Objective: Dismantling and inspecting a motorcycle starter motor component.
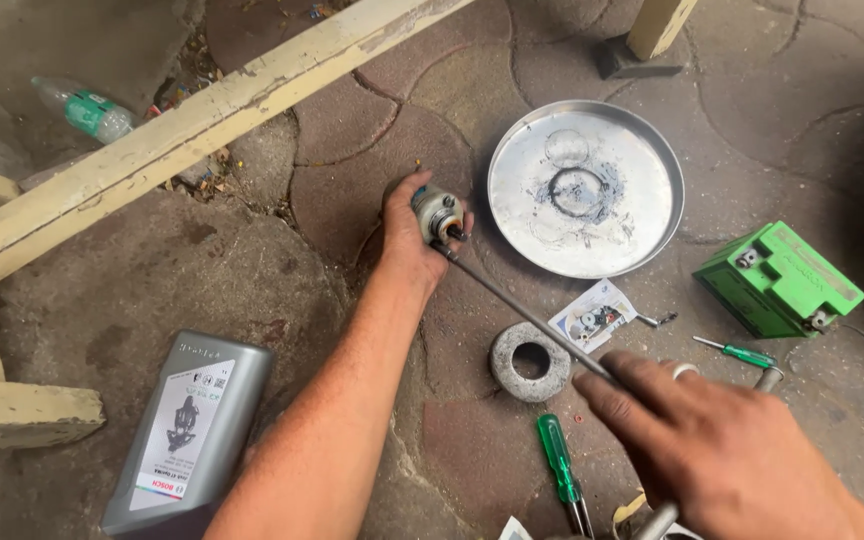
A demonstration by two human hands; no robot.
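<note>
Gripping a small metal motor part (438, 212), the left hand (410, 235) is curled shut around it, fingers wrapped over the top, the forearm stretched out from the lower middle of the head view across the stone paving (352, 160). The right hand (712, 440) lies low at the right, palm down, fingers closed over a long thin metal rod (527, 305) whose far end meets the motor part; a ring shows on one finger. Under the rod lies a grey stone ring (530, 362), with a green-handled screwdriver (558, 458) just beside it. A round metal tray (652, 150) sits beyond the hands, a green battery (777, 280) to its right, a grey oil can (192, 430) at the left.
</note>
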